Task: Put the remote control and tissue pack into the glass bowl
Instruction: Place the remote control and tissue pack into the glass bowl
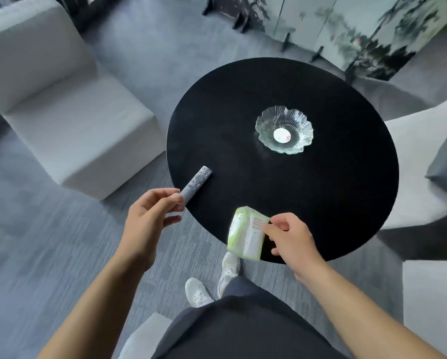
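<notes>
**Over a round black table, both hands at the near edge**

Across the middle of the view spreads the round black matte surface [321, 198], ringed by pale grey upholstered seats [69, 117] on a grey carpet. Toward its far right part stands the clear fluted glass bowl [284, 129] with a scalloped rim, a white round sticker at its base and nothing else inside it. At the near edge, the green-and-white plastic-wrapped tissue pack [245, 234] is tilted up, overhanging the rim, pinched at its right corner by the thumb and fingers of the right hand [292, 239]. At the left edge lies the slim grey remote control [195, 183], buttons up, well apart from the bowl. The left hand [149, 216] pinches its near end between thumb and fingers [174, 196].
</notes>
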